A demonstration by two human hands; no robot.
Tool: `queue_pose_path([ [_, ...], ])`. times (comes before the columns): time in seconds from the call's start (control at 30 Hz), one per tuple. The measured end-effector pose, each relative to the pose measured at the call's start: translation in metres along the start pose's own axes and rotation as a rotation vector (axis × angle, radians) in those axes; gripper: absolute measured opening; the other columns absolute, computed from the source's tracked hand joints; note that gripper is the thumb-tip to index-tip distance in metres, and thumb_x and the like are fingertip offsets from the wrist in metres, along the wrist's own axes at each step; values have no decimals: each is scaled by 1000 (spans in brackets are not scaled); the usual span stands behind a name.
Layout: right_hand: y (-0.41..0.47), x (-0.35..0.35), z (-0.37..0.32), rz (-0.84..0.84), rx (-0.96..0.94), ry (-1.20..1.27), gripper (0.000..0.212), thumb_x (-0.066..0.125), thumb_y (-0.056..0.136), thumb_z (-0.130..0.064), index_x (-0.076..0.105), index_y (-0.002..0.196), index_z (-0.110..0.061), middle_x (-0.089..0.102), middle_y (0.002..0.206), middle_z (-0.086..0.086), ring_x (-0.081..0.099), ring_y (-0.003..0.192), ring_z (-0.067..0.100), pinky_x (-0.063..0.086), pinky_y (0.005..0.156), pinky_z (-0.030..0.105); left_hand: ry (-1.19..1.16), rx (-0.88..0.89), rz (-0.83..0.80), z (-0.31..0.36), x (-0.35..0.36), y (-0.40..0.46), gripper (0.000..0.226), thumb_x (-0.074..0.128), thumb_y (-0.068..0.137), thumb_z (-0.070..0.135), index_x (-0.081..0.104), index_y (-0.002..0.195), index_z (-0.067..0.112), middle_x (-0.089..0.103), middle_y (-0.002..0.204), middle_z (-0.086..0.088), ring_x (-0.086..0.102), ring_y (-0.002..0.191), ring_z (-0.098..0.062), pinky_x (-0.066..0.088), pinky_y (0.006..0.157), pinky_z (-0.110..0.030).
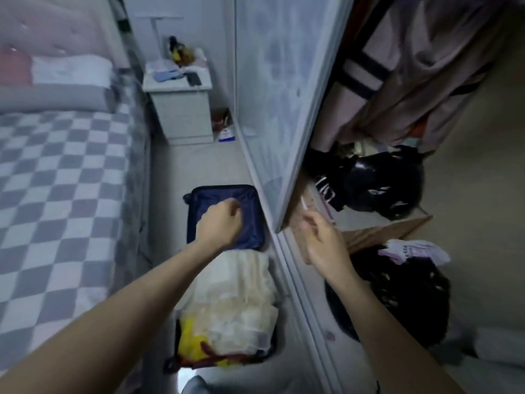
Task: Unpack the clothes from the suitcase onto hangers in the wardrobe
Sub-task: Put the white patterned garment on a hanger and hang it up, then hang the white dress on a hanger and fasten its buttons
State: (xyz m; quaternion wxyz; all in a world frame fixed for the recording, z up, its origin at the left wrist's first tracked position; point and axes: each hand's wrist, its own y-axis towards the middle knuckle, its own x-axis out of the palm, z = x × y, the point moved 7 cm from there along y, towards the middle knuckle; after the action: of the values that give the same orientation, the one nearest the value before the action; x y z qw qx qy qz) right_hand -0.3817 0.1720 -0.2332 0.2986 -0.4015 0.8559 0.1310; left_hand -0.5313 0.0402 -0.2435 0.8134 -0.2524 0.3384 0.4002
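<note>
Suitcase [227,217] open on the floor at 6 o'clock, cream clothes [235,297] still packed. Left hand [220,223] over the navy lid, grip curled, holding nothing. Right hand [321,240] at the wardrobe door [284,109] edge; fingers blurred, can't tell its grip. Probably sliding it for access.

The open suitcase [227,268] lies on the floor between bed [62,180] and wardrobe [426,137].

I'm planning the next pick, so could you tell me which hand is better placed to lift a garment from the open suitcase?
Probably the left hand: it hovers over the suitcase, just beyond the pale folded clothes. The right hand is off to the side, by the wardrobe door edge.
</note>
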Motion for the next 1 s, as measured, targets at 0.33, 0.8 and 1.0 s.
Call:
queue_pose_path([
  [0.33,-6,157,43,-156,230,73,31,43,98,-16,52,126,-12,56,111,-4,50,101,7,36,84,18,-100,-234,-81,-173,14,-8,28,37,92,13,58,110,15,68,85,6,61,45,-14,55,67,-35],
  [0.8,96,382,264,-428,433,-75,45,54,92,-25,44,135,-14,47,137,5,47,121,21,37,95,27,-141,-383,18,-370,189,76,25,47,93,15,65,109,20,68,107,-4,64,94,-25,51,82,-39],
  [1.0,114,482,380,-302,810,-21,107,72,71,-50,5,149,-16,8,156,5,15,142,29,22,113,53,-341,-436,100,-436,279,89,26,45,92,6,67,104,15,65,99,5,64,94,-18,54,79,-43],
])
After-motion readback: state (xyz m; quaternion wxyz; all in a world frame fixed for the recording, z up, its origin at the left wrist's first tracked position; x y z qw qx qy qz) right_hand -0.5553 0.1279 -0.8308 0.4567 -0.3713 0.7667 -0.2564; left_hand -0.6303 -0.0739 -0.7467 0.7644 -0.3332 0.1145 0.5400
